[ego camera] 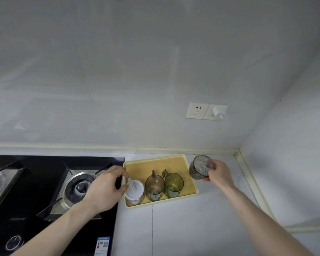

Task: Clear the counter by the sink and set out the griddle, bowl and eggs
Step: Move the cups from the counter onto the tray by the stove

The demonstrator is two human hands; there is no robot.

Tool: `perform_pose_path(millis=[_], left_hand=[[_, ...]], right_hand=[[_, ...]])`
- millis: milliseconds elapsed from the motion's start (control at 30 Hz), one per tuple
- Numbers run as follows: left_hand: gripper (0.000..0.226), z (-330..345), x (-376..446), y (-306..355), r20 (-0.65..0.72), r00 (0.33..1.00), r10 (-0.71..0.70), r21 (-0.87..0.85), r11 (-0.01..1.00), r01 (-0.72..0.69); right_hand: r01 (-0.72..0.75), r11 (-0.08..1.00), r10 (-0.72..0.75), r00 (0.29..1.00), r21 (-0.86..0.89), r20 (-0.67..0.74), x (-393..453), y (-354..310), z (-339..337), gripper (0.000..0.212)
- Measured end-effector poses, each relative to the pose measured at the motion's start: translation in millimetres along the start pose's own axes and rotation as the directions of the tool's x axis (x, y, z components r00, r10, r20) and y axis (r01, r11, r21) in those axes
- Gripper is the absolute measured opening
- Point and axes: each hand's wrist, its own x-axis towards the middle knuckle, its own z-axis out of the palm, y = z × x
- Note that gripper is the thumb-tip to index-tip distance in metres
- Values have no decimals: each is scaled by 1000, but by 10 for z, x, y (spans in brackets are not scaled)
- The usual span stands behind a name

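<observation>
Holding a smoky grey ribbed glass (199,168) in the right hand (217,171), fingers curled round its side, tilted so the mouth is facing the camera, just off the right edge of the tray (191,194) and raised over the pale bench (183,228). Pinching a thin white stick-like handle (131,183) with the left hand (107,187), thumb and forefinger closed on it, over the white lid of a jar (134,191). Counting one jar, sitting in the tray's near left corner, clear-walled below the lid. Counting two more glasses standing upright in the tray beside the jar: a brownish handled mug (154,185) in the middle and a green handled mug (173,184) to its right, the two nearly touching. Making three glasses in all with the one in the hand, each tinted and see-through. Lying flat on the bench against the right side of the hob (44,191), one shallow tray, cream-rimmed with a yellow wood-toned floor, its far half bare. Showing two burners on the black glass hob, one near the tray, one cut off at the left edge. Sitting on the wall above, two white sockets (197,110), the right one carrying a white plug (218,111).
</observation>
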Motion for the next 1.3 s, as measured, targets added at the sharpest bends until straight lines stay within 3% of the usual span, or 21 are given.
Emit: perform_pose_path(millis=[167, 300, 567, 933, 1033, 1167, 1300], left_hand=[[31, 138, -69, -177, 183, 976, -119, 56, 992, 111], [56, 239, -134, -269, 310, 931, -192, 116, 980, 164], [83, 361, -189, -202, 407, 891, -201, 131, 978, 161], [92, 593, -180, -161, 526, 815, -246, 223, 964, 147], [90, 621, -183, -128, 526, 818, -234, 216, 967, 137], [87, 520, -274, -146, 471, 864, -177, 156, 981, 117], [83, 215, -557, -253, 343, 929, -136, 55, 991, 125]], right_hand=[[-84, 992, 89, 995, -95, 42, 151, 254, 207, 23], [-154, 983, 161, 985, -104, 64, 216, 325, 380, 20], [-193, 958, 226, 963, -214, 146, 295, 484, 563, 10], [-191, 952, 241, 950, -239, 199, 218, 600, 577, 36], [-103, 922, 170, 974, -372, 151, 115, 524, 493, 45], [138, 906, -114, 990, -401, 85, -186, 268, 483, 52], [420, 847, -356, 903, -326, 239, -688, -177, 759, 46]])
